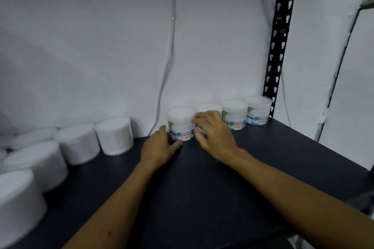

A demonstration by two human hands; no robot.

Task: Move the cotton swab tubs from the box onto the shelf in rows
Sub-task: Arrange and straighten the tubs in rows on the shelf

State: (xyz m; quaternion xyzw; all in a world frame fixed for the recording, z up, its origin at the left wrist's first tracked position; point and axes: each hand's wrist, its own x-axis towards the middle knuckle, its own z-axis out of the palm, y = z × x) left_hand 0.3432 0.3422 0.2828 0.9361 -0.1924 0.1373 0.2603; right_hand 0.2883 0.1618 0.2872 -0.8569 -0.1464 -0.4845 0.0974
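Four labelled cotton swab tubs stand in a row along the back of the dark shelf [212, 178], against the white wall. My left hand [159, 144] grips the leftmost tub [180, 122] at its lower left, with the thumb along the tub's base. My right hand [212, 130] curls its fingers round the second tub [208, 107], which it mostly hides. To the right stand the third tub [234, 114] and the fourth tub [259, 110], touching each other. The box is out of view.
Several more white tubs [114, 135] stand in a group on the left part of the shelf, their labels not showing. A black perforated upright [280, 46] rises at the back right corner. A cable [170, 56] hangs down the wall.
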